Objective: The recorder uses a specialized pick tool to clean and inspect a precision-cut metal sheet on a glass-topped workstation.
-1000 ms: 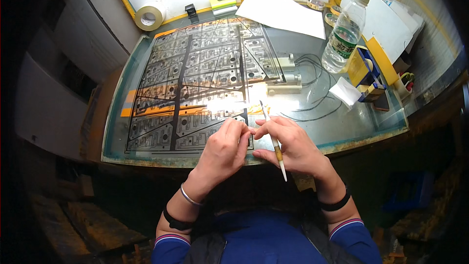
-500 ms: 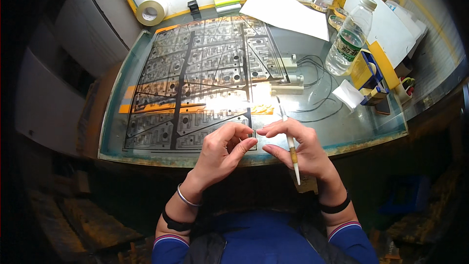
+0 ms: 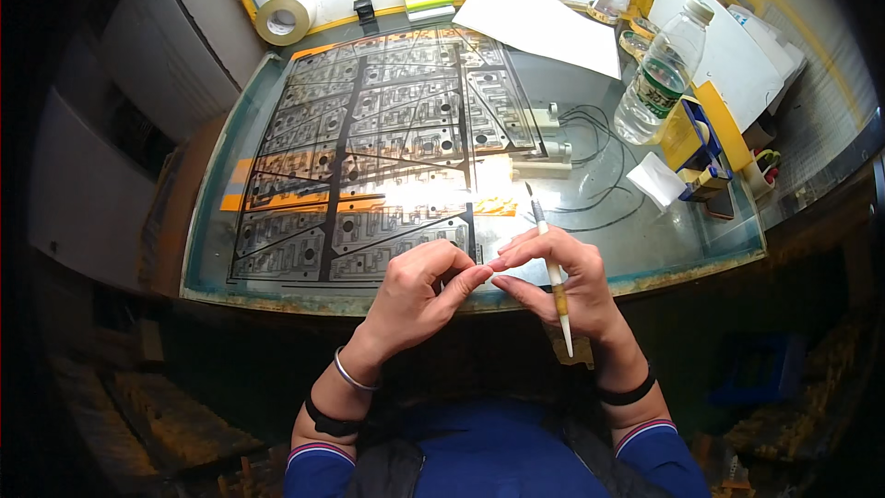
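Observation:
Over the front edge of the glass-topped table (image 3: 217,288), my left hand (image 3: 415,288) pinches thumb and forefinger together. Whatever lies in that pinch is too small or hidden to name. My right hand (image 3: 583,281) meets it, its fingertips up against the left ones. Across the right palm lies a slim pen-shaped tool (image 3: 556,278) with a white shaft, a tan band and a dark pointed tip aimed away from me. Beyond both hands, a large see-through film (image 3: 392,143) with black line patterns and round dots covers much of the glass.
Orange strips (image 3: 241,186) show by the film. Far left stands a tape roll (image 3: 281,20); a white sheet (image 3: 544,23) lies at the back. To the right are a water bottle (image 3: 659,78), a crumpled white paper (image 3: 656,181), a blue-and-yellow holder (image 3: 696,143) and dark cables (image 3: 604,171).
My hands have closed the small gap between them, so the fingertips now touch. The pen-shaped tool has shifted slightly to the right with my right hand.

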`<state>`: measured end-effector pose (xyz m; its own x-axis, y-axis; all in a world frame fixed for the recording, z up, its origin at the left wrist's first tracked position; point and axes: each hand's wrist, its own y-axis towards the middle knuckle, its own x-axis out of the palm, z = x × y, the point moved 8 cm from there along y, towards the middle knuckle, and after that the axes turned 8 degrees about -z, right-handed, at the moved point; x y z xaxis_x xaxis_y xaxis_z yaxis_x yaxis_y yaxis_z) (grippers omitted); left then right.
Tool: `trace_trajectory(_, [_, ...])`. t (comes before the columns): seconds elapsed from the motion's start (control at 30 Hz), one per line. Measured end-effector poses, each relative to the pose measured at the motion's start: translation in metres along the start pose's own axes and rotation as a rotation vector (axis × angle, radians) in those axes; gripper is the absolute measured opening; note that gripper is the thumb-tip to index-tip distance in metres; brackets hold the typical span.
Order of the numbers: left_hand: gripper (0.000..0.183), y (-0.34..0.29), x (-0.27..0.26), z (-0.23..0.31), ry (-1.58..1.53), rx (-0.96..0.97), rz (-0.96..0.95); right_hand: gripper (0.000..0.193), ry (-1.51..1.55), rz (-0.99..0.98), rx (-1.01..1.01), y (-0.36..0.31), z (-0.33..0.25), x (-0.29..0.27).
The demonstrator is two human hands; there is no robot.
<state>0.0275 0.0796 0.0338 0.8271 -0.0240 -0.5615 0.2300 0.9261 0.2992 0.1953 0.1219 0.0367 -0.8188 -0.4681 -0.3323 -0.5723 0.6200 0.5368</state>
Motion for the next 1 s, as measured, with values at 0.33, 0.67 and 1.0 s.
trace_trajectory(0.33, [0.022, 0.002, 0.001, 0.003, 0.035, 0.007, -0.02, 0.023, -0.001, -0.019, 0.002, 0.0, 0.0, 0.001])
trace_trajectory(0.67, [0.016, 0.0, 0.002, 0.001, 0.046, 0.032, -0.025, 0.022, -0.002, -0.047, -0.004, -0.001, 0.002, 0.003])
trace_trajectory(1.0, [0.02, 0.002, 0.0, 0.003, 0.043, 0.024, -0.023, 0.02, -0.017, 0.102, 0.051, -0.011, 0.003, -0.016])
